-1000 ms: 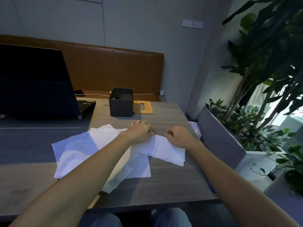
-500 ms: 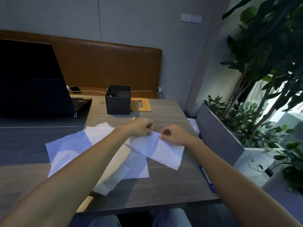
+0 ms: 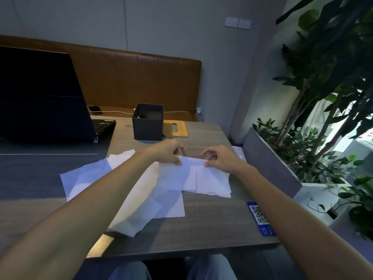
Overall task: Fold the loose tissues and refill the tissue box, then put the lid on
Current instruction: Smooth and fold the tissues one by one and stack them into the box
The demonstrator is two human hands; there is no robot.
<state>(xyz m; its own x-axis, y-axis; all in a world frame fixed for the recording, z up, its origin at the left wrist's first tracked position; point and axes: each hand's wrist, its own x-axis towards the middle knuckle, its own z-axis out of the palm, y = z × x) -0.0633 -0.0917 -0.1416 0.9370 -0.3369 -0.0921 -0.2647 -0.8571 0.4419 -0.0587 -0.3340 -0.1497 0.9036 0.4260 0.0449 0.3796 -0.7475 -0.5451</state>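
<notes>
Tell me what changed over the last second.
Both hands, left and right, went from pressing the tissue flat to pinching its far edge and lifting it off the table, starting a fold. The other tissues, the box and the lid stayed put.

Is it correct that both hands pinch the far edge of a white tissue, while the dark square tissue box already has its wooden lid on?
Not quite. The head view shows the dark square tissue box open on top; the slotted wooden lid lies flat on the table beside it, to its right. The rest holds: the left hand and right hand pinch the far edge of the white tissue.
</notes>
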